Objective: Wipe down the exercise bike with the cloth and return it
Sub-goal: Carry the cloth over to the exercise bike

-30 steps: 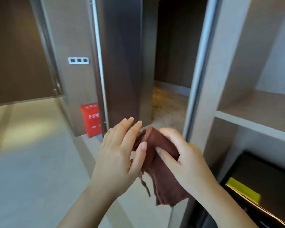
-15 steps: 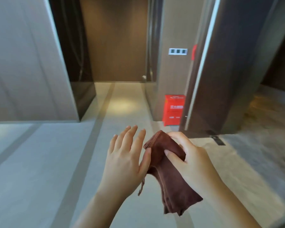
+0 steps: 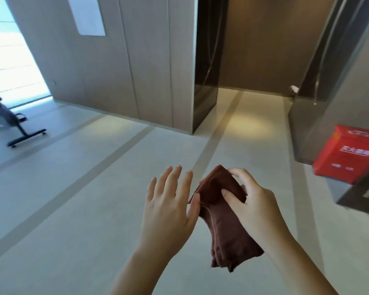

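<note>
A folded dark brown cloth [image 3: 224,220] hangs in front of me at waist height. My right hand [image 3: 249,201] pinches its upper part between thumb and fingers. Beside it, my left hand [image 3: 170,201] is spread flat, fingers apart, with the thumb touching the cloth's left edge. The exercise bike [image 3: 2,116], grey with a black floor stand, is at the far left by a bright window, several steps away and partly cut off by the frame edge.
Pale floor with darker stripes stretches between me and the bike. A grey panelled wall [image 3: 115,60] runs along the back, with a dark corridor opening [image 3: 254,50] to its right. A red box [image 3: 347,154] sits on the floor at the right by a glass door.
The view has swung left, away from the shelf unit and the dark door, so the bike has come into sight. Both hands keep the same pose at the cloth.
</note>
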Demonstrator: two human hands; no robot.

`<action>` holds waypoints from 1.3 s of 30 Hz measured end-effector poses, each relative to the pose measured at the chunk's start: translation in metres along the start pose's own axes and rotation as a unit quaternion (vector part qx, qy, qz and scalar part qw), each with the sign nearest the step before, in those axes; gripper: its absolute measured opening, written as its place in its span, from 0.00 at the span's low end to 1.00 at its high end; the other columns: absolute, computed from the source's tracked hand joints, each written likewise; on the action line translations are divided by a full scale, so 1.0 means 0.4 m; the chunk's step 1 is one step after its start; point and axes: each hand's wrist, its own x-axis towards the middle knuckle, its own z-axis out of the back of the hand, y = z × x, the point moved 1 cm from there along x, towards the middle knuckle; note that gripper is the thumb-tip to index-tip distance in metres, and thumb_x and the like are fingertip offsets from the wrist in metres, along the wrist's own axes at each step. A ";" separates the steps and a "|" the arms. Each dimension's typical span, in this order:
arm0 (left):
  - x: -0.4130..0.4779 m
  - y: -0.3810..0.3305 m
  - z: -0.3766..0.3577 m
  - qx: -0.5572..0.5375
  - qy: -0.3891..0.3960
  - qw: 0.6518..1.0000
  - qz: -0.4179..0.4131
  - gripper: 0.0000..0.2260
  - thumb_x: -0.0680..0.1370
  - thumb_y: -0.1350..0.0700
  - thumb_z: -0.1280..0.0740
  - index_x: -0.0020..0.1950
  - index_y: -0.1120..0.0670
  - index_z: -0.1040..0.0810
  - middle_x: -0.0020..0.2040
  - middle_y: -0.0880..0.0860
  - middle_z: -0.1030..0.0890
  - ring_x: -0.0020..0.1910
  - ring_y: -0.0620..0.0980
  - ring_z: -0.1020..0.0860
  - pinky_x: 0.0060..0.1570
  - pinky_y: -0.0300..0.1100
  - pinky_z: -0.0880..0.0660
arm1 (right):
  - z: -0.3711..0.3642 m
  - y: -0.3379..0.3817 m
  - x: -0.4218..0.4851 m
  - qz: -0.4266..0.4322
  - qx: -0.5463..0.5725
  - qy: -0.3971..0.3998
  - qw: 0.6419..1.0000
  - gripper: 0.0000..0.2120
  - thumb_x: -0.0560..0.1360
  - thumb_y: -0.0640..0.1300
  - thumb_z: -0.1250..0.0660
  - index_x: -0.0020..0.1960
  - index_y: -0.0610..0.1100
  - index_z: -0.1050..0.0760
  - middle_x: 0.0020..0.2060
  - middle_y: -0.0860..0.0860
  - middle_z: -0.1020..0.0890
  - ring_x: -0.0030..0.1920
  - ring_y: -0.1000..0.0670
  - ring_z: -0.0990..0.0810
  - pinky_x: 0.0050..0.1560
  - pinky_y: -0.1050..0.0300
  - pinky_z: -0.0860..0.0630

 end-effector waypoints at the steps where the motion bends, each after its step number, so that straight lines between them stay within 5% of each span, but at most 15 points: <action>1: 0.013 0.024 -0.010 0.004 -0.005 1.000 0.006 0.21 0.76 0.50 0.45 0.60 0.60 0.24 0.59 0.60 0.22 0.60 0.60 0.25 0.57 0.60 0.30 | -0.026 0.004 0.029 0.004 0.003 0.011 1.000 0.14 0.74 0.45 0.33 0.57 0.56 0.29 0.32 0.62 0.24 0.30 0.65 0.26 0.33 0.78 0.33; 7: 0.155 0.167 -0.090 0.045 -0.012 0.998 0.042 0.20 0.76 0.49 0.45 0.61 0.59 0.24 0.60 0.59 0.22 0.61 0.59 0.26 0.58 0.59 0.31 | -0.153 0.007 0.257 0.033 0.008 0.040 0.999 0.16 0.74 0.47 0.33 0.60 0.54 0.28 0.44 0.54 0.17 0.45 0.53 0.19 0.42 0.73 0.29; 15: 0.405 0.347 -0.227 0.088 -0.011 0.990 0.110 0.17 0.74 0.54 0.32 0.61 0.60 0.24 0.60 0.60 0.22 0.61 0.61 0.26 0.59 0.61 0.31 | -0.274 0.016 0.624 0.089 0.000 0.072 0.993 0.16 0.75 0.46 0.34 0.62 0.53 0.29 0.49 0.54 0.17 0.49 0.51 0.20 0.49 0.63 0.26; 24: 0.529 0.640 -0.274 0.141 -0.041 0.967 0.208 0.16 0.76 0.52 0.38 0.59 0.59 0.23 0.58 0.59 0.22 0.60 0.60 0.25 0.57 0.60 0.29 | -0.545 0.129 0.910 0.178 -0.005 0.153 0.972 0.17 0.75 0.48 0.35 0.62 0.54 0.31 0.43 0.53 0.18 0.42 0.54 0.23 0.43 0.68 0.30; 33: 0.614 1.113 -0.237 0.165 -0.077 0.945 0.272 0.18 0.75 0.51 0.42 0.58 0.60 0.23 0.56 0.59 0.21 0.58 0.60 0.24 0.55 0.60 0.27 | -0.942 0.376 1.145 0.217 0.038 0.189 0.957 0.14 0.74 0.47 0.34 0.57 0.59 0.31 0.33 0.63 0.25 0.36 0.59 0.25 0.34 0.74 0.33; 39: 0.717 1.481 -0.154 0.177 -0.100 0.939 0.276 0.17 0.75 0.52 0.40 0.58 0.60 0.23 0.57 0.60 0.21 0.58 0.60 0.24 0.56 0.60 0.28 | -1.210 0.627 1.324 0.221 0.065 0.206 0.951 0.15 0.75 0.48 0.35 0.60 0.58 0.31 0.37 0.56 0.22 0.39 0.53 0.22 0.39 0.63 0.26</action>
